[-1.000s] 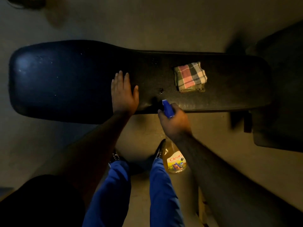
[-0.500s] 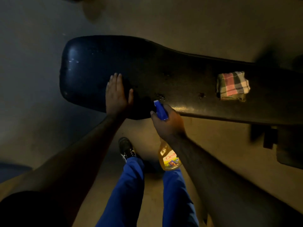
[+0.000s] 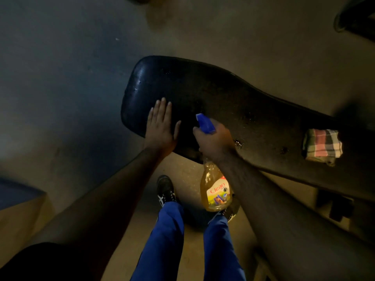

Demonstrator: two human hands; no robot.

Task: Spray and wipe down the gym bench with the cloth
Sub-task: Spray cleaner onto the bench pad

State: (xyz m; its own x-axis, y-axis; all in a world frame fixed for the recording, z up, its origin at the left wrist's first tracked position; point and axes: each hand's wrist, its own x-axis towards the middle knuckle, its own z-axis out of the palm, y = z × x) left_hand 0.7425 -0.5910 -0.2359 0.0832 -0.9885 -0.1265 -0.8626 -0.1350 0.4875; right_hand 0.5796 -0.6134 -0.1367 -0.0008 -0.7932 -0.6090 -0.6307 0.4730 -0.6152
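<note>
A dark padded worktop (image 3: pixel 213 94) runs from centre toward 4 o'clock. The left hand (image 3: pixel 161 126) lies flat on it, fingers (image 3: pixel 162 108) spread. The right hand (image 3: pixel 215 141) grips a spray bottle (image 3: pixel 216 191), its blue nozzle aimed at the pad. A folded plaid cloth (image 3: pixel 321 146) rests on the worktop at 3 o'clock.

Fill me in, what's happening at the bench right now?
A person is spraying a dark padded gym bench. The right hand grips a spray bottle of amber cleaner, its blue nozzle aimed at the pad's wide end. The left hand lies flat, fingers spread, on that end. The folded plaid cloth sits untouched farther along the bench, to the right. Droplets show on the pad; wiping has not begun.
</note>
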